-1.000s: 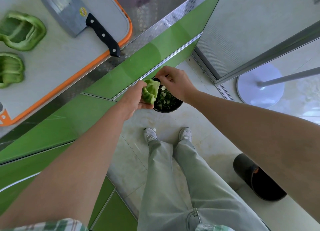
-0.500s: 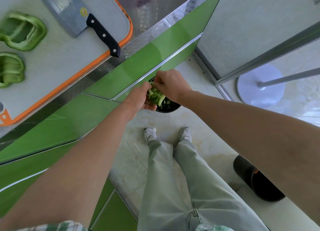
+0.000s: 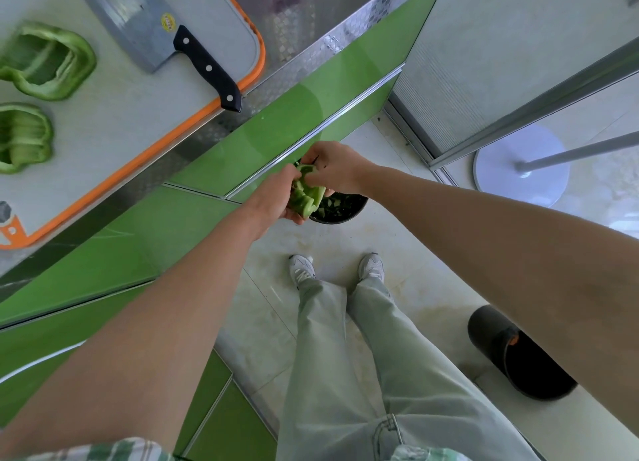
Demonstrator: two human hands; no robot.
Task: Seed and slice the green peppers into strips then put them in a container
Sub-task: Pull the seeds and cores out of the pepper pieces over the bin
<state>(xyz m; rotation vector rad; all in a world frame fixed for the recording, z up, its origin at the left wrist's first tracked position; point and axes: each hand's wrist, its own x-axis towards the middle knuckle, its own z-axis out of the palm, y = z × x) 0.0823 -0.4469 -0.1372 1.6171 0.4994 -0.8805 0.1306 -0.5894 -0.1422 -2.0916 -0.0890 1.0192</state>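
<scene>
My left hand [image 3: 276, 197] cups a green pepper half [image 3: 306, 196] over a black bin [image 3: 340, 210] on the floor that holds green and white scraps. My right hand [image 3: 333, 166] presses its fingers into the top of that same pepper half. Two more hollow pepper halves lie cut side up on the grey cutting board [image 3: 103, 114], one at the far left [image 3: 45, 61] and one below it [image 3: 22, 137]. A cleaver [image 3: 162, 31] with a black handle rests on the board's right end.
The board has an orange rim and sits on a steel counter above green cabinet fronts [image 3: 242, 139]. My legs and white shoes [image 3: 301, 270] stand on pale floor tiles. A second black bin [image 3: 518, 353] stands at the right, near a white round base [image 3: 522, 165].
Both hands dropped slightly toward the bin. My right hand moved from the pepper half's edge into its inside, and the half turned in my left hand.
</scene>
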